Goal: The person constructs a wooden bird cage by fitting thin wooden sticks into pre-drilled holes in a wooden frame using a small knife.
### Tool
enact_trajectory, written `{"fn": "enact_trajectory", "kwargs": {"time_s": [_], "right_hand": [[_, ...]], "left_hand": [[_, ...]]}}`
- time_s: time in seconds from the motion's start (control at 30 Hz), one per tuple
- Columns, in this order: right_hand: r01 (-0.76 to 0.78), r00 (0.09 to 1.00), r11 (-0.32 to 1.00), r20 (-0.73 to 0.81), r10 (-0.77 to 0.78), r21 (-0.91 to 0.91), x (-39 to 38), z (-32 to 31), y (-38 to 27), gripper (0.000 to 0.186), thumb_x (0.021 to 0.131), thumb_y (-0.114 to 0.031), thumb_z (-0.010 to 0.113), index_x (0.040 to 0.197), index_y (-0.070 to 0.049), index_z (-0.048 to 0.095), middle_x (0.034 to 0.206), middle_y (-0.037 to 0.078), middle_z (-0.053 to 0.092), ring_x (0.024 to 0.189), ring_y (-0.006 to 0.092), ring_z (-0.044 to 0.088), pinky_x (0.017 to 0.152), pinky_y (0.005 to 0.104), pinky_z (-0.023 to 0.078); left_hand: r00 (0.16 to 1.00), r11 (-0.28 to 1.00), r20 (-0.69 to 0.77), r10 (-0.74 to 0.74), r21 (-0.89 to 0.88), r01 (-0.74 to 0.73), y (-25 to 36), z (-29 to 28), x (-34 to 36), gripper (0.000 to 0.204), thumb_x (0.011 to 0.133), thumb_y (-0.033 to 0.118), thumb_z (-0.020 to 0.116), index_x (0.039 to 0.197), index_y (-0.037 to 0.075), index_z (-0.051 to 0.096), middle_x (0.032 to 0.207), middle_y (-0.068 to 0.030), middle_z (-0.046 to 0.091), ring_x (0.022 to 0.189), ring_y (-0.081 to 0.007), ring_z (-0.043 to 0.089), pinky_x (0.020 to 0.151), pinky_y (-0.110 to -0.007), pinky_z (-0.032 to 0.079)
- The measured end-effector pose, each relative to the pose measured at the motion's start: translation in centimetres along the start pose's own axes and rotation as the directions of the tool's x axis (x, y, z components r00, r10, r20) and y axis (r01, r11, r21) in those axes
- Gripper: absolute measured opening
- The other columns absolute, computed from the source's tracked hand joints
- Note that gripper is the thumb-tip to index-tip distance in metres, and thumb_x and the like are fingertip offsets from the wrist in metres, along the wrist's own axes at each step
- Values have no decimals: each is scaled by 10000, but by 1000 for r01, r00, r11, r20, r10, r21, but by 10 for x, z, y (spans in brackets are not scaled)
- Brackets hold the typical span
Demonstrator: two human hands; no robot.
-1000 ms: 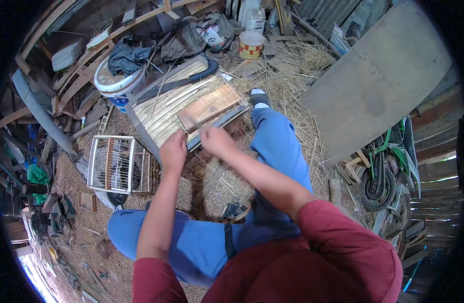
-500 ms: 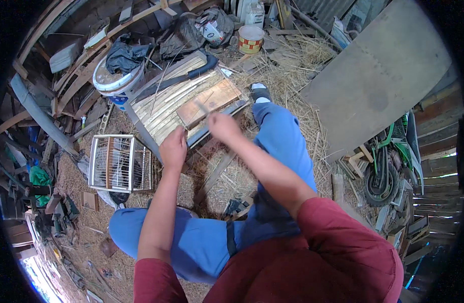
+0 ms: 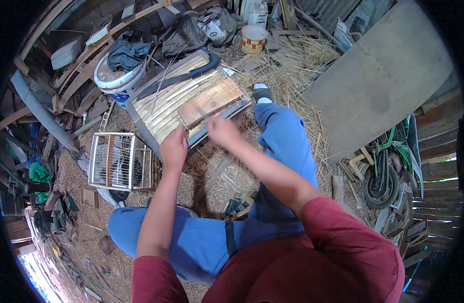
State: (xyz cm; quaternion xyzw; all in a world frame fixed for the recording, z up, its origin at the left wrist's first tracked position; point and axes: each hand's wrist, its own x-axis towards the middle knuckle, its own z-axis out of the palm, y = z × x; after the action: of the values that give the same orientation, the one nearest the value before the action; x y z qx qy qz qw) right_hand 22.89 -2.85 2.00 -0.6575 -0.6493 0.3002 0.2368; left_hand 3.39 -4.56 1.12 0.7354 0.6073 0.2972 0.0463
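Observation:
My right hand [image 3: 224, 133] is closed around a knife [image 3: 200, 110], whose narrow blade is blurred and points up and left over a wooden board [image 3: 212, 102]. Just left of it, my left hand [image 3: 174, 146] has its fingers pinched together at the near edge of the work surface. Whatever those fingers hold is too thin to make out. The board lies on a bench of pale wooden slats [image 3: 161, 117]. Behind it on the slats rests a long dark-bladed tool with a curved black handle [image 3: 208, 65].
A white wire cage [image 3: 120, 161] stands on the littered floor at left, below a large white bucket [image 3: 122, 83]. A smaller red-and-yellow bucket [image 3: 253, 39] is at the back. On the right are a big leaning panel [image 3: 383, 76] and a wheel [image 3: 381, 187]. Straw covers the ground.
My right hand and the blurred knife have shifted slightly. My left hand keeps its pinch in almost the same spot, and the view has moved a little.

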Motion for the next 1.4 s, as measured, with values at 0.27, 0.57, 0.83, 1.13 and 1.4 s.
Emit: {"fn": "enact_trajectory", "kwargs": {"time_s": [0.27, 0.57, 0.83, 1.13, 1.4], "right_hand": [[-73, 994, 996, -81, 76, 45, 16, -5, 9, 391, 1026, -281, 442, 1000, -27, 737, 977, 262, 728, 930, 461, 707, 877, 552, 558], [-101, 992, 993, -64, 105, 63, 18, 3, 5, 408, 1025, -333, 452, 1030, -53, 748, 1022, 256, 730, 963, 456, 705, 888, 549, 561], [1, 999, 1000, 46, 0, -13, -13, 20, -13, 407, 1012, -338, 479, 1010, -47, 764, 967, 262, 727, 921, 481, 699, 887, 559, 562], [31, 994, 997, 104, -24, -70, -15, 20, -9, 460, 1028, -390, 464, 987, -34, 754, 986, 268, 733, 932, 456, 711, 896, 569, 555], [-25, 1000, 999, -17, 25, -24, 5, 2, 8, 451, 1042, -354, 452, 1013, -20, 753, 940, 274, 722, 899, 464, 705, 855, 561, 564]], "left_hand": [[998, 998, -26, 50, -42, -51, 6, 2, 4, 74, 921, 118, 647, 925, 104, 575, 832, -145, 657, 787, -400, 662, 657, -513, 511], [1000, 999, -5, 23, -22, -23, -3, 3, 0, 140, 1015, 242, 604, 978, 107, 618, 863, -167, 684, 794, -428, 668, 662, -526, 509], [1000, 999, 18, -11, -42, 12, -3, -1, 1, 111, 1008, 230, 608, 1020, 124, 641, 885, -171, 701, 815, -418, 683, 682, -515, 523], [999, 998, 29, -14, -64, 15, -1, 1, 3, 67, 980, 182, 614, 984, 116, 615, 874, -169, 698, 814, -413, 681, 680, -516, 526], [997, 1000, 66, -29, -10, 30, 2, 0, 2, 105, 1009, 234, 598, 996, 131, 617, 821, -169, 703, 764, -412, 688, 654, -521, 530]]}}
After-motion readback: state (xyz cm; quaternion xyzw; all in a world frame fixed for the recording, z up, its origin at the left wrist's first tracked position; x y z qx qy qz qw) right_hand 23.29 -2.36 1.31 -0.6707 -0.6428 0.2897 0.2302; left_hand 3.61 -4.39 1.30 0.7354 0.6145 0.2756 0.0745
